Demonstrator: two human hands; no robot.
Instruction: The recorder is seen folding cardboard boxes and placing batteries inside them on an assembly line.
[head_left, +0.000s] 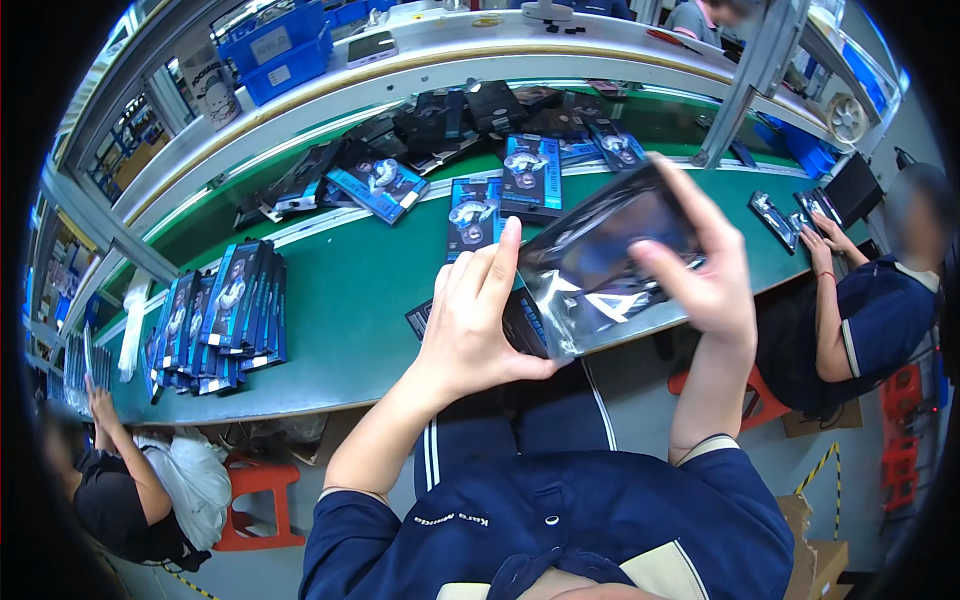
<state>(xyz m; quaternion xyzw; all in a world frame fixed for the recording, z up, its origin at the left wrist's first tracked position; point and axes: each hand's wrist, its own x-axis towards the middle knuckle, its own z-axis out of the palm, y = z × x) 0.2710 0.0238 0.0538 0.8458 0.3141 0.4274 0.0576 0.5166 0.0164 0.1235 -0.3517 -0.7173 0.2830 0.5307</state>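
Note:
Tilted above the bench's front edge is a flat black box in glossy clear film [610, 262]. My right hand [712, 270] grips its right end, with the thumb over the face and the fingers along the far edge. At the box's left end, my left hand [470, 325] spans the short side between forefinger and thumb. Beneath, partly hidden by my left hand and the box, a dark printed box [522, 325] lies on the green bench top. Just beyond it are blue-and-black printed boxes [473, 215], one with another printed box [531, 172] beside it.
Stacked blue-and-black boxes [235, 305] stand on the bench [340, 345] at left. A heap of dark packages [440, 120] lies along the back, below a shelf [430, 75] with blue bins [275, 50]. Co-workers sit left and right; the right one's hands [825, 240] touch small packages.

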